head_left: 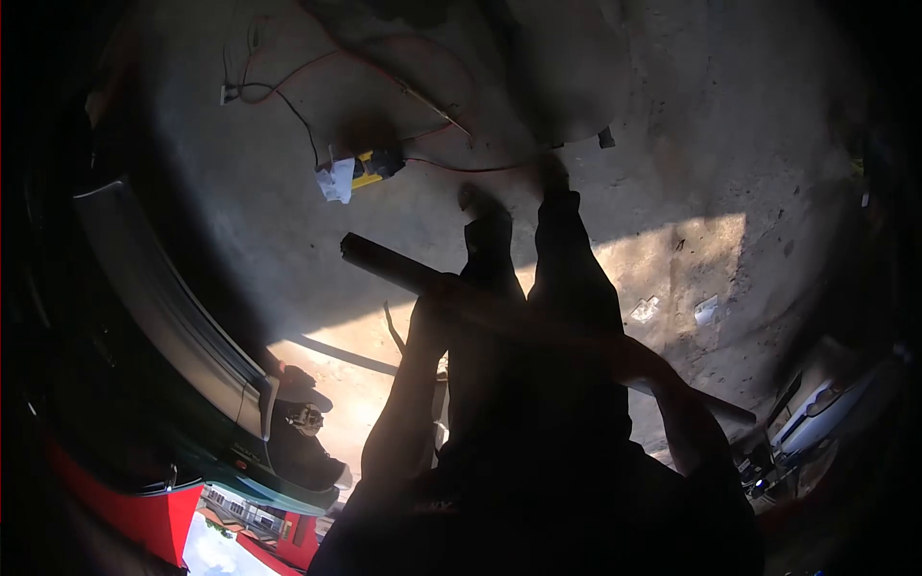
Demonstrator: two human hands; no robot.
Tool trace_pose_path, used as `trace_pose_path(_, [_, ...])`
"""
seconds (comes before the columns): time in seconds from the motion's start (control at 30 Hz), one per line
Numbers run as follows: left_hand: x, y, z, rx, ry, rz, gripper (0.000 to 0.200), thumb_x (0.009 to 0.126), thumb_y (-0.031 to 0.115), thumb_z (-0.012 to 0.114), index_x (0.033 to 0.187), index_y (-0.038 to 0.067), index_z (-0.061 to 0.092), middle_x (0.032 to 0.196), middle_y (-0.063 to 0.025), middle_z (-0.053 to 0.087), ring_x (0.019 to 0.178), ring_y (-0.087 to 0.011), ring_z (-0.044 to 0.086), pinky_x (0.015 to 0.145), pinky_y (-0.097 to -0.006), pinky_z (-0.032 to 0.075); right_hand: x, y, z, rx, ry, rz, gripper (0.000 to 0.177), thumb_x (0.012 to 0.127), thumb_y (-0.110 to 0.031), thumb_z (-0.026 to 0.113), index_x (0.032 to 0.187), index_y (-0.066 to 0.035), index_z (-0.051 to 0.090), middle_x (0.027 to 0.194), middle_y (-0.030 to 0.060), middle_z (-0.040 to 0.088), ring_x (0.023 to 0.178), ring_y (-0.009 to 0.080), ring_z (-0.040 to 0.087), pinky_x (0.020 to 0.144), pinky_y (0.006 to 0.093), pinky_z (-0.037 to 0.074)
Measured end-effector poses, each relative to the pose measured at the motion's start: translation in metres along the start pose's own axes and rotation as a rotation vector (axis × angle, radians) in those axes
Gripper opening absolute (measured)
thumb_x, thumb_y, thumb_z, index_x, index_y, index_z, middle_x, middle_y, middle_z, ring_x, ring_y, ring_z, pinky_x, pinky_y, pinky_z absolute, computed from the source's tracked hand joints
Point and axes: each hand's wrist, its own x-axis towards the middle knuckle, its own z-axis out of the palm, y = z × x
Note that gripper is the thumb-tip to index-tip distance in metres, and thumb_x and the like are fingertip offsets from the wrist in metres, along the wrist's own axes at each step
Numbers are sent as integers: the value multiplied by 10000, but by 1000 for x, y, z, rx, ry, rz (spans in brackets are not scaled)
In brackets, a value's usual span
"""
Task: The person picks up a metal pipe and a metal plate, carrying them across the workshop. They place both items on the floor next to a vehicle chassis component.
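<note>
A long, dark bar (pixel 384 262) lies slantwise across the front of my legs, its left end higher in the view. My left hand (pixel 440 291) is closed round it near that left end. Farther along, my right hand (pixel 629 358) grips the bar toward its other end, which juts out past my right forearm. Both hands are in deep shadow, so single fingers hardly show. The bar's middle is lost in the dark against my trousers.
A yellow and black device (pixel 370 167) with a white cloth (pixel 335 180) and red and black cables lies on the concrete floor ahead. A vehicle panel (pixel 163 298) stands at left. White scraps (pixel 706 309) lie on the sunlit floor at right, with a pale vehicle part (pixel 812 413) beyond.
</note>
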Motion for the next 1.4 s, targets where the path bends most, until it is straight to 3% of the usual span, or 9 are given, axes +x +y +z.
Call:
trace_pose_path(0.07, [12, -26, 3, 71, 86, -127, 405, 1027, 338, 531, 1268, 14, 548, 1166, -125, 619, 1144, -256, 579, 1038, -410, 441, 9, 70, 46, 255, 79, -8, 470, 905, -340, 690, 1258, -37, 626, 1187, 189, 678, 1131, 301, 645, 942, 416, 510])
trace_pose_path(0.2, [31, -20, 68, 146, 188, -380, 386, 1002, 344, 580, 1222, 28, 550, 1102, -112, 622, 1096, -244, 591, 995, -402, 475, 18, 144, 81, 62, -60, 43, 316, 879, -115, 611, 1176, -12, 644, 1125, 232, 670, 1051, 364, 650, 882, 446, 528])
trace_pose_path(0.3, [42, -38, 98, 62, 243, -468, 386, 1002, 343, 581, 1224, 28, 549, 1104, -112, 621, 1091, -245, 593, 994, -403, 476, 14, 209, 118, -20, 51, -183, 253, 868, -153, 623, 1084, -36, 685, 956, 208, 694, 885, 374, 680, 771, 468, 543])
trace_pose_path(0.43, [49, -66, 110, 5, 295, -534, 387, 1003, 341, 581, 1228, 27, 548, 1105, -112, 620, 1085, -246, 596, 992, -403, 478, 8, 199, 88, 182, 120, -101, 215, 888, -282, 649, 941, -91, 731, 735, 175, 673, 640, 371, 664, 593, 465, 534])
trace_pose_path(0.53, [57, -76, 125, -23, 313, -552, 388, 1003, 339, 581, 1230, 27, 547, 1107, -112, 620, 1081, -247, 597, 991, -403, 479, 12, 199, 68, 245, -162, 146, 631, 809, -596, 718, 1041, -9, 700, 893, 195, 723, 841, 355, 717, 738, 448, 567])
trace_pose_path(0.9, [76, -59, 120, -243, 160, -513, 390, 1004, 335, 582, 1239, 25, 544, 1111, -112, 618, 1064, -251, 604, 987, -404, 483, 0, 210, 60, 33, -28, 15, 505, 862, -476, 673, 1099, -29, 680, 887, 189, 719, 834, 369, 713, 744, 471, 567])
trace_pose_path(1.0, [66, -17, 151, 276, 113, -391, 382, 1000, 315, 586, 1243, 24, 544, 1120, -113, 615, 1059, -248, 606, 981, -402, 488, 9, 215, 80, -76, 141, -121, 426, 883, -398, 648, 1128, -50, 674, 923, 180, 719, 862, 351, 714, 757, 471, 568])
trace_pose_path(1.13, [53, -29, 67, -197, 66, -242, 416, 974, 300, 621, 1263, 14, 536, 1133, -112, 611, 1066, -234, 599, 976, -390, 489, 21, 185, 67, -328, 144, -145, 404, 905, -389, 618, 1137, -63, 673, 1003, 176, 717, 921, 339, 709, 808, 468, 564])
trace_pose_path(1.4, [-2, 175, 11, 237, -347, 117, 621, 882, 149, 717, 1414, 14, 427, 1286, -133, 595, 1217, -253, 571, 1035, -387, 462, 35, -90, -1, -314, 550, 113, 774, 641, -623, 809, 1135, -50, 649, 1014, 180, 712, 996, 357, 682, 869, 445, 533])
